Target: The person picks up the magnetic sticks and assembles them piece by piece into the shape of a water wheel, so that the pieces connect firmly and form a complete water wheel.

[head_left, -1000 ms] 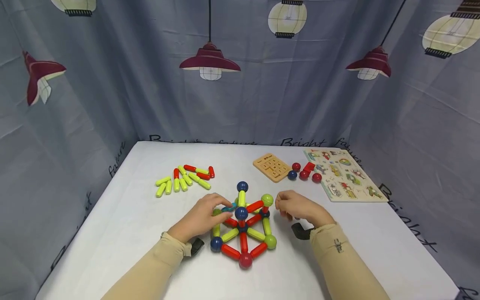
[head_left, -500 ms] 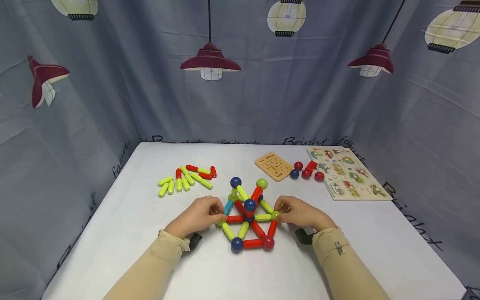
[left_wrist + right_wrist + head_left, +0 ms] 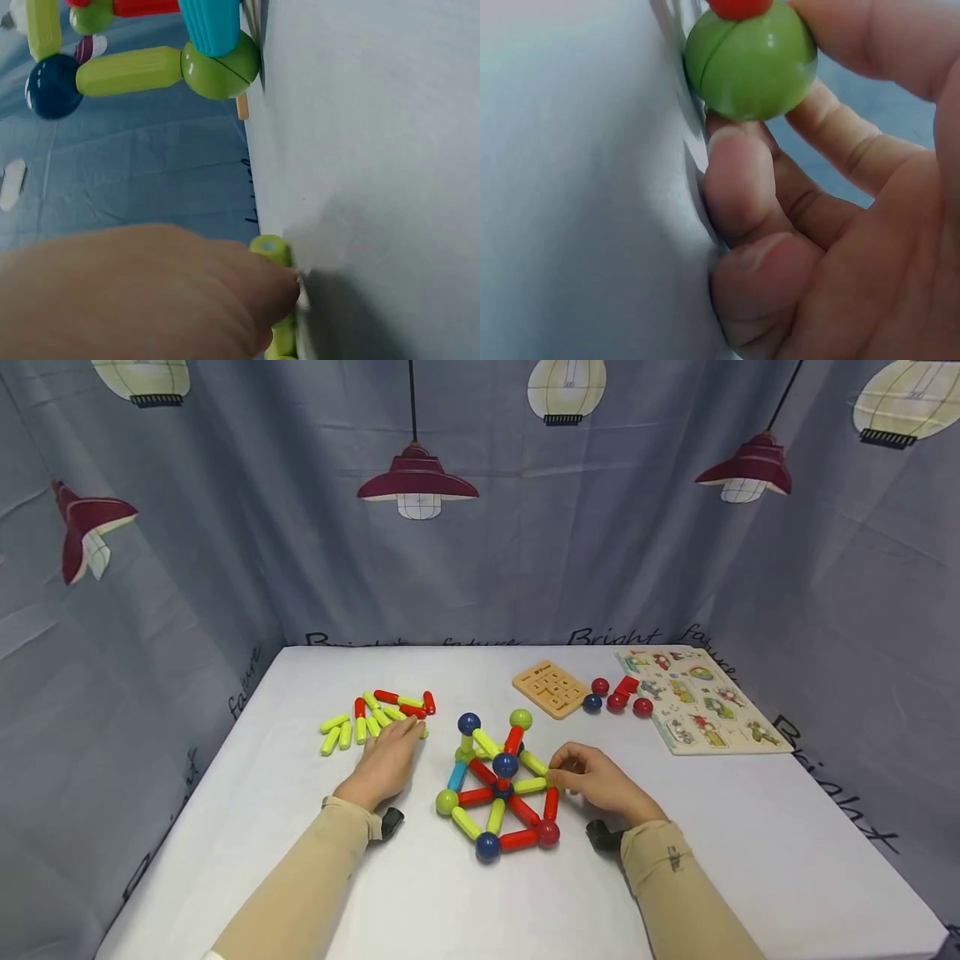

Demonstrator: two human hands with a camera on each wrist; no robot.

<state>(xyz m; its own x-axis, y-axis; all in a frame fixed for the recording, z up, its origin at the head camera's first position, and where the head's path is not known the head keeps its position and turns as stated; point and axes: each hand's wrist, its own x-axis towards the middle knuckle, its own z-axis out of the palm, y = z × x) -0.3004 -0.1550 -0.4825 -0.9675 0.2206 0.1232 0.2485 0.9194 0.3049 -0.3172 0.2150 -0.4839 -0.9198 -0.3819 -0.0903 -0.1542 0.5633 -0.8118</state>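
Note:
A structure of magnetic rods and balls [image 3: 501,792] stands mid-table, a ring with spokes and raised parts. My right hand [image 3: 606,781] is at its right side, thumb and fingers around a green ball [image 3: 751,64] joined to a red rod [image 3: 739,6]. My left hand [image 3: 384,764] has left the structure and reaches over the loose rods [image 3: 360,727], fingers extended. In the left wrist view its fingertips are at a yellow-green rod [image 3: 271,249]; part of that rod is hidden behind the hand. A blue rod [image 3: 212,26] and green ball [image 3: 219,69] of the structure show above.
Several loose red and blue balls [image 3: 617,702] lie at the back right, beside a red piece [image 3: 628,685]. Near them are a wooden number board [image 3: 551,689] and a picture puzzle board [image 3: 708,702]. A grey curtain [image 3: 480,568] hangs around the table [image 3: 225,827].
Both hands turned the structure, so the red ball came from the front to the right. Then my left hand let go and moved back-left to the loose rods; my right hand stayed at the structure.

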